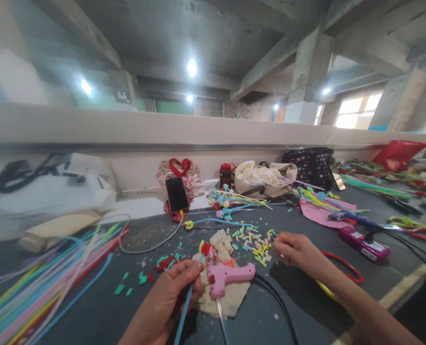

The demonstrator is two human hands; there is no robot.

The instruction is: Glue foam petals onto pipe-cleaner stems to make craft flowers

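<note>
My left hand pinches a light blue pipe cleaner, its upper end close to the nozzle of a pink glue gun. The glue gun lies on a beige cloth, with a clear glue stick jutting from its back. A small yellow piece shows at the tip of the blue stem. Over to the right, my right hand is closed at the edge of a heap of short cut pieces in yellow, pink and green. Whatever its fingertips grip is hidden.
Long coloured pipe cleaners lie at the left. A phone leans behind, its cable on the mat. Finished-looking flower stems, a brown bottle, a purple power box and red-handled scissors surround the work area.
</note>
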